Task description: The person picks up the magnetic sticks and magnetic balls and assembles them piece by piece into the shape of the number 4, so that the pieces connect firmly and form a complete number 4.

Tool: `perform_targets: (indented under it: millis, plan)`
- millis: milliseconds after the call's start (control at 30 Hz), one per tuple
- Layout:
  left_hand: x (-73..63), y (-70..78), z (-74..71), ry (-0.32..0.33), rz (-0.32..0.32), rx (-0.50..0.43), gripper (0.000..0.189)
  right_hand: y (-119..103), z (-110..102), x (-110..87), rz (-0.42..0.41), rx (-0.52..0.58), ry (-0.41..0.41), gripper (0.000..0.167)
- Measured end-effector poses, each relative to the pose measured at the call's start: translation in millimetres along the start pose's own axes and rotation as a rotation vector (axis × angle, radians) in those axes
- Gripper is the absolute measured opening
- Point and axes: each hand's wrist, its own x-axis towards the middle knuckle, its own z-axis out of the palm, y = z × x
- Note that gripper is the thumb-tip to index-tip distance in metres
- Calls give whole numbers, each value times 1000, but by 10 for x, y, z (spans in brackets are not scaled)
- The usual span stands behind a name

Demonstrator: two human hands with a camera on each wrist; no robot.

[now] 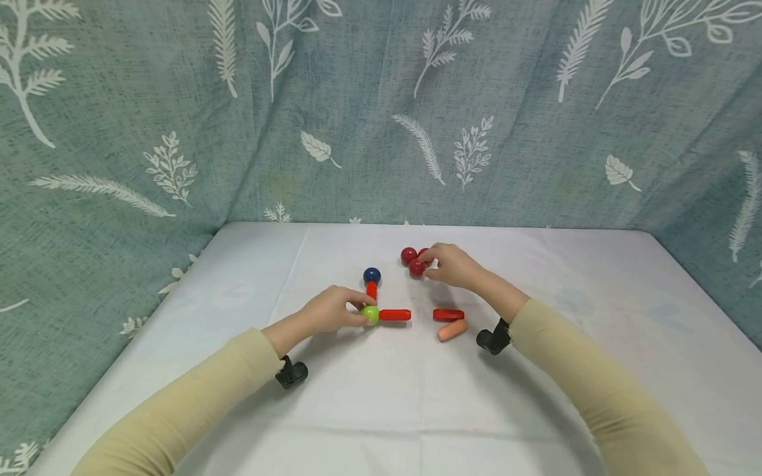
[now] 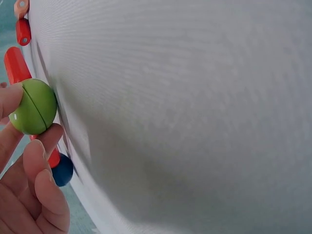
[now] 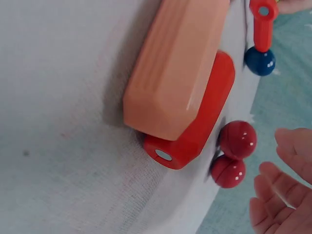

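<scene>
My left hand [image 1: 331, 310] pinches a lime-green ball [image 2: 35, 107] between thumb and fingers. One red rod [image 1: 395, 315] extends rightward from that ball. Another red rod [image 1: 372, 291] runs back from it to a dark blue ball [image 1: 372, 275]. Over at a small group of glossy red balls, my right hand [image 1: 455, 266] has its thumb and forefinger spread beside the front red ball [image 1: 417, 267]. The left red ball [image 1: 409, 256] sits behind that one, and a third is partly hidden by the fingers. Nothing shows between the right fingers in the right wrist view.
In front of the right hand lie a loose red rod [image 1: 448, 315] and a peach-coloured rod [image 3: 170, 73], side by side. A silver disc shows in the red rod's end. White cloth [image 1: 369, 403] covers the table; a leaf-patterned green curtain [image 1: 357, 132] hangs behind.
</scene>
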Motion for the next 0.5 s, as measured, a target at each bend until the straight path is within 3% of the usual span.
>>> perform_targets:
  millis: [300, 500]
  plan:
    - [-11, 19, -12, -7, -27, -7, 32, 13, 72, 172, 40, -66, -83, 40]
    - [-11, 20, -16, -10, -37, -1, 32, 25, 118, 217, 43, -99, -126, 36]
